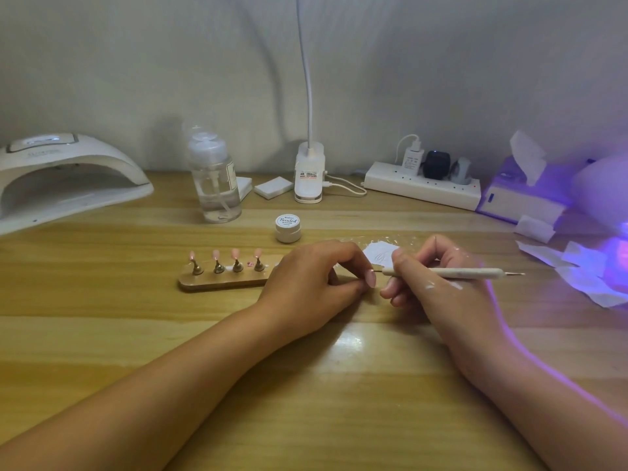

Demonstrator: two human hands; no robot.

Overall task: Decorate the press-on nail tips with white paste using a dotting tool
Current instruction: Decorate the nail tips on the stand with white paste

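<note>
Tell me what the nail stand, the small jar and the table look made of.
The nail stand: gold-toned, likely metal, faint sheen. The small jar: opaque white, plastic or glass, matte. The table: wood or wood-look laminate, glossy; grain stripes, lamp glare.

The right end of the nail stand [221, 282] lies behind the left hand [312, 277], whose fingers cover part of the pink nail tip [371, 278]. Whether the dotting tool [469, 272] touches it is too small to tell. The grip of the right hand [438, 283] hides the tool's mid-shaft; the curing lamp [64, 178] is cut by the left edge, the desk-lamp neck [307, 79] by the top.
</note>
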